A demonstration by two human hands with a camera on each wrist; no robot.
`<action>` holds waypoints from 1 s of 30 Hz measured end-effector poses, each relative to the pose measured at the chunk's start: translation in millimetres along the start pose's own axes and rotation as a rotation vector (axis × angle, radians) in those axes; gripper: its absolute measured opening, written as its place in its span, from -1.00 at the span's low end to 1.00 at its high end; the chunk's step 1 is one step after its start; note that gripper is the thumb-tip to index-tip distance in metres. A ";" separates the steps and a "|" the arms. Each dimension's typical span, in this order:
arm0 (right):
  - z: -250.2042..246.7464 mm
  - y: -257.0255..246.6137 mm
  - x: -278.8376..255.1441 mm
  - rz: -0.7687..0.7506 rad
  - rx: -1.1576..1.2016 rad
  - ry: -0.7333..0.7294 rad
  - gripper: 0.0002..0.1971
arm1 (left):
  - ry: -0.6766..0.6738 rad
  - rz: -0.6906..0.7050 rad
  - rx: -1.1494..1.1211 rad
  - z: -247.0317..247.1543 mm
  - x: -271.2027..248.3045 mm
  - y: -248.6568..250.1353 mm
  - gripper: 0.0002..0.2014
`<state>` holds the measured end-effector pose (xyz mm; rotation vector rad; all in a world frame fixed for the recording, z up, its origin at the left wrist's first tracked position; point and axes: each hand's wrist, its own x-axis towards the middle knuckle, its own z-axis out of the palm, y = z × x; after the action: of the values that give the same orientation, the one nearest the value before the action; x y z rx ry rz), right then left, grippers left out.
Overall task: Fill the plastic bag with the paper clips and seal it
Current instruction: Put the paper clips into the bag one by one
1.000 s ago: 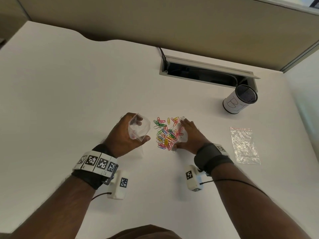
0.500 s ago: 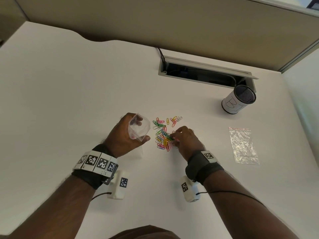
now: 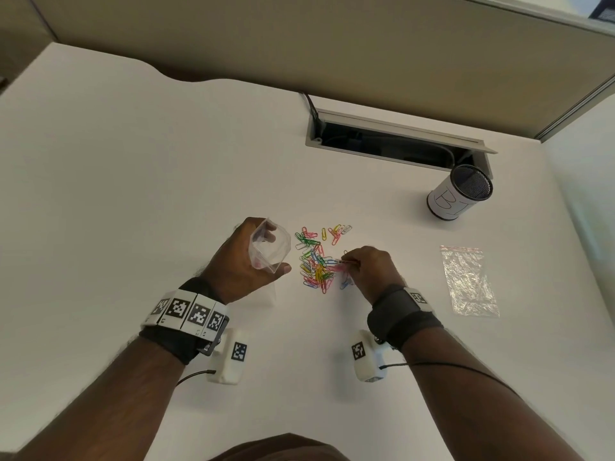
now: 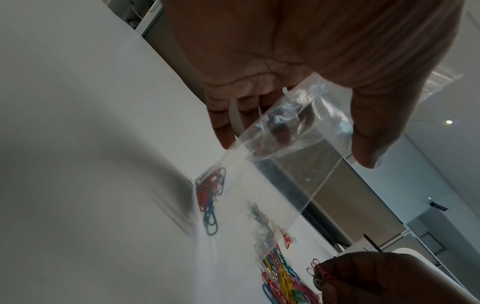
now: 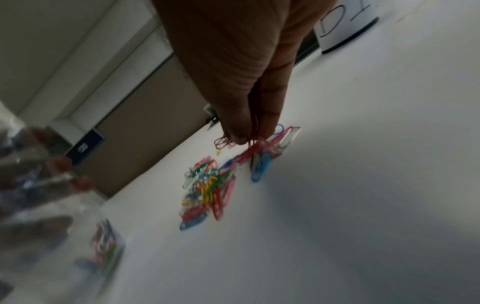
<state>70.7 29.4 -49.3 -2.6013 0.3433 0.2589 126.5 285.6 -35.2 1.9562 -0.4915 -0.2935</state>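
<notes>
Clips (image 3: 342, 266) in right hand (image 3: 371, 272) fingers (image 5: 240, 131)

Two hands — left (image 3: 244, 257) and right (image 3: 372, 269). Two clear bags: one (image 3: 270, 248) upright and open, one (image 3: 469, 281) flat on the desk (image 3: 133, 168). One mesh cup (image 3: 461, 193). One heap of clips (image 3: 316, 264) — too many and too tangled to count; a few more lie inside the open bag.

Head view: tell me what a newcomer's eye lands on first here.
The bright heap of coloured paper clips at the middle of the white desk, with the right hand pinching a few at its right edge. Just left of it, the left hand holds a clear plastic bag open, mouth up. A second bag lies flat at the far right.
</notes>
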 end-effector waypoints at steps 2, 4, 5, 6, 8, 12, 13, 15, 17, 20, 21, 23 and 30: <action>-6.8 -1.5 -0.9 0.032 0.111 0.053 -0.81 | -0.005 0.001 0.001 -0.3 0.1 0.6 -0.29; -15.2 -6.6 -2.2 0.054 0.208 0.086 -0.82 | -0.007 0.003 -0.004 -0.1 0.3 2.0 -0.27; -20.5 -11.0 -2.8 0.060 0.257 0.095 -0.82 | -0.008 0.004 -0.004 0.0 0.4 2.9 -0.26; -25.9 -15.9 -3.5 0.057 0.310 0.104 -0.82 | -0.010 0.001 -0.004 0.2 0.5 4.0 -0.26; -37.4 -29.8 -5.0 0.039 0.432 0.116 -0.82 | -0.007 0.000 -0.010 0.5 1.0 5.6 -0.26; -56.6 -69.0 -10.9 -0.078 0.583 0.099 -0.80 | 0.002 0.011 -0.007 2.5 2.0 9.4 -0.32; -60.4 -79.3 -13.5 -0.117 0.588 0.093 -0.79 | 0.005 0.014 -0.003 2.8 2.5 10.3 -0.33; -65.9 -98.4 -19.4 -0.187 0.588 0.081 -0.80 | 0.009 0.017 0.005 2.5 2.3 10.9 -0.32; -68.5 -113.4 -25.3 -0.236 0.588 0.066 -0.81 | 0.010 0.018 0.010 1.8 2.1 11.3 -0.30; -64.2 -127.7 -31.3 -0.307 0.493 0.048 -0.83 | 0.009 0.005 0.007 1.9 2.2 11.2 -0.28; -61.8 -131.3 -32.1 -0.322 0.455 0.039 -0.83 | 0.008 0.000 0.008 1.9 2.1 11.0 -0.26; -58.4 -137.1 -32.7 -0.333 0.386 0.014 -0.83 | 0.000 -0.004 -0.002 1.7 1.7 8.7 -0.26; -52.9 -148.5 -32.7 -0.387 0.144 -0.044 -0.77 | -0.002 0.010 -0.021 3.3 0.5 11.5 -0.30</action>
<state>88.7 134.5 71.3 -2.4521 -0.1535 0.1490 123.2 278.4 -26.1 1.9325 -0.4980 -0.2930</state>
